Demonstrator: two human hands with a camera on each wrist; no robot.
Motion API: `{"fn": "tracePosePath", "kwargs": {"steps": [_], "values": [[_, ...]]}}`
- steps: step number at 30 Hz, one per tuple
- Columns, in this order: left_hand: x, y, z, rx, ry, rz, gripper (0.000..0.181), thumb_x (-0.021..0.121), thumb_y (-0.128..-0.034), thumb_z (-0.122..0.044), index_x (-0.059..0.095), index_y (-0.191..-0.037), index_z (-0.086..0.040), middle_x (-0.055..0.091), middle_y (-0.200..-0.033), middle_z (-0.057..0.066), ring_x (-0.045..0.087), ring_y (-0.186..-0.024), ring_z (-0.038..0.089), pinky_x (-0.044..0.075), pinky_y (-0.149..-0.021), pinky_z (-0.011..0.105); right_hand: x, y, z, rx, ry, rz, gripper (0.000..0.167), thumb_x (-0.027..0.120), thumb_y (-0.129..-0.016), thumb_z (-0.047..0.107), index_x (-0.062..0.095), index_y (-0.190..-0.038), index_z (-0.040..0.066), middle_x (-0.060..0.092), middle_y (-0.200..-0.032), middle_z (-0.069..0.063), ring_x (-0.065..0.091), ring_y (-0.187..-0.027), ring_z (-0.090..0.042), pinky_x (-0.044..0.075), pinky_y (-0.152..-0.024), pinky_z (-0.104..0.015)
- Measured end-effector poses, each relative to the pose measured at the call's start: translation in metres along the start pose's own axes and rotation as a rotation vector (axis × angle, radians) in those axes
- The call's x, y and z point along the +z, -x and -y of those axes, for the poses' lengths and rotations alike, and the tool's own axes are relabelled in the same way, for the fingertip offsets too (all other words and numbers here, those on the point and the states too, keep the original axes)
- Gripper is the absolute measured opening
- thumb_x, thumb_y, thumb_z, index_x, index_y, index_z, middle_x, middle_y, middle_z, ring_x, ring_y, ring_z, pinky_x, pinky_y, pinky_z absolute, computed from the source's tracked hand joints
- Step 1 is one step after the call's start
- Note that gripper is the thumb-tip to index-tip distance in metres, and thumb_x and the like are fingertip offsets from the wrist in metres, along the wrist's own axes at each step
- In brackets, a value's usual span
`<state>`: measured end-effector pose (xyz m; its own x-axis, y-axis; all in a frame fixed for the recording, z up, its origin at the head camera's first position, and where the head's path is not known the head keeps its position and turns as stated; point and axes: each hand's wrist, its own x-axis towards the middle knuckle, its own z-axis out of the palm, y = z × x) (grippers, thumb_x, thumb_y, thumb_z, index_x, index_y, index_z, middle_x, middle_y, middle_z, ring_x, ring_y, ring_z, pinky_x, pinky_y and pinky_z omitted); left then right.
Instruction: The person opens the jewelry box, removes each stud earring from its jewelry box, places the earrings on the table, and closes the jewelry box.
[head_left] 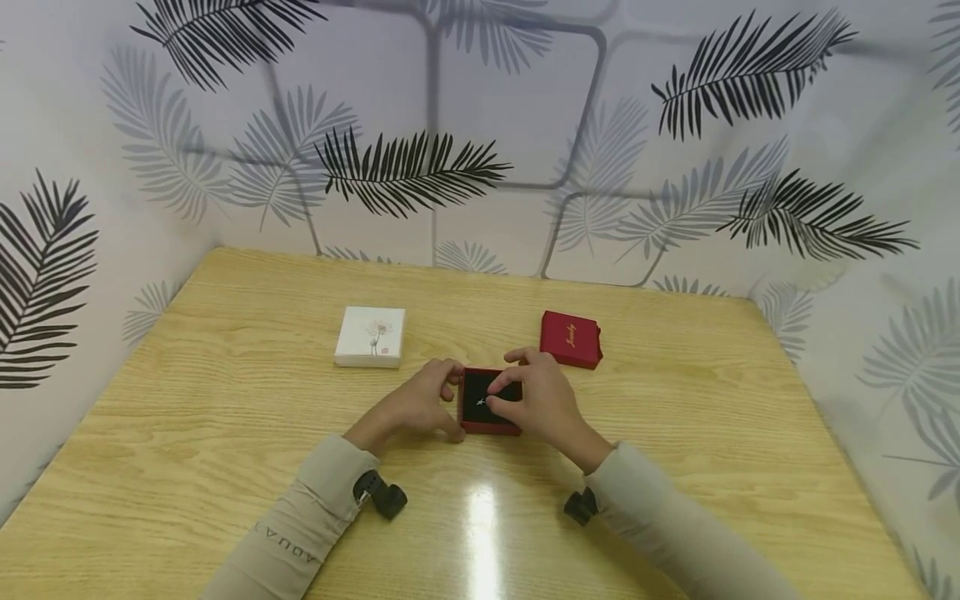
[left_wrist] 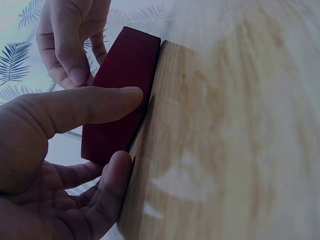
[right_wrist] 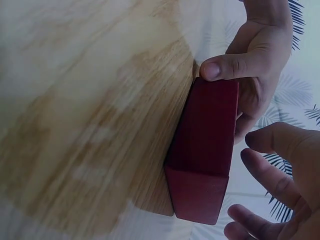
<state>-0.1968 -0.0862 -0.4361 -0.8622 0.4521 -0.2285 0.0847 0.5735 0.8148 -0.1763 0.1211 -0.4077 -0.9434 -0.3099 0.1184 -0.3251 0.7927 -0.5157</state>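
A small red jewelry box [head_left: 491, 430] with a black insert [head_left: 474, 385] stands lidless on the wooden table. My left hand [head_left: 422, 402] holds its left side, and in the left wrist view the thumb [left_wrist: 117, 102] lies along the red wall. Over the insert, my right hand [head_left: 542, 400] has thumb and index fingertips together at a small silver star-shaped jewelry piece [head_left: 481, 402], which they seem to pinch. The fingertips partly cover this piece. In the right wrist view the right hand's fingers [right_wrist: 272, 175] are just above the box's open side.
A white box [head_left: 369, 337] with a flower print sits behind my left hand. The red lid [head_left: 570, 338] with gold lettering lies behind my right hand, close to it. A wall with a leaf pattern [head_left: 495, 100] borders the back of the table [head_left: 225, 350].
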Motion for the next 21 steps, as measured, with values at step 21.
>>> {"fn": "tracePosePath", "kwargs": {"steps": [21], "values": [[0.001,0.0,0.001,0.012,0.0,-0.008,0.087,0.091,-0.0652,-0.008,0.046,-0.139,-0.001,0.049,-0.132,0.014,0.053,-0.109,0.024,0.048,-0.098,0.041,0.013,-0.004,0.001,-0.033,0.109,0.021,0.008,0.083,-0.08,0.027,0.08,-0.083,0.02,0.06,-0.134,-0.015,0.054,-0.122,-0.037,0.048,-0.099,-0.054]]}}
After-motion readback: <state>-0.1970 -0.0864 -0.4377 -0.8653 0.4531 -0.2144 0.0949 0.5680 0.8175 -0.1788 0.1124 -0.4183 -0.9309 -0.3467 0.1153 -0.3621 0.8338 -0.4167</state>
